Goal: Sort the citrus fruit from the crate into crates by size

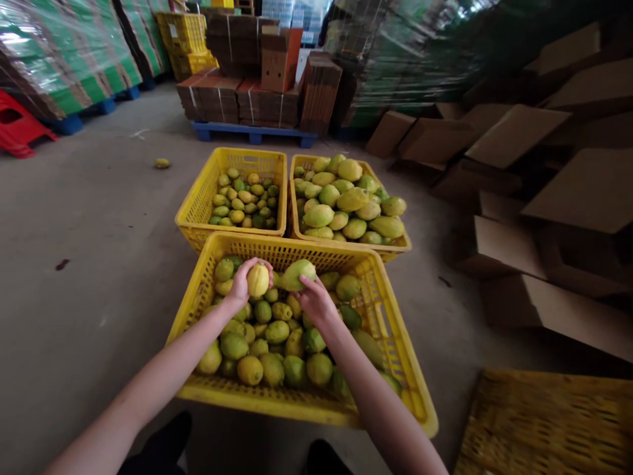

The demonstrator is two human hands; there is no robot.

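Ribbed yellow fruit (258, 280), longer yellow-green fruit (298, 273) tilted sideways, both held

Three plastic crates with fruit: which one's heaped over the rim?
The far-right yellow crate: its fruit piles above the rim. Fruit sits lower inside the far-left crate and the near crate under the left hand and right hand.

On my feed, the left hand (241, 285) and right hand (319, 305) are bare, the slim forearms (171, 359) too; I can't tell whether the near dark, rounded shapes (169, 435) are shoes.
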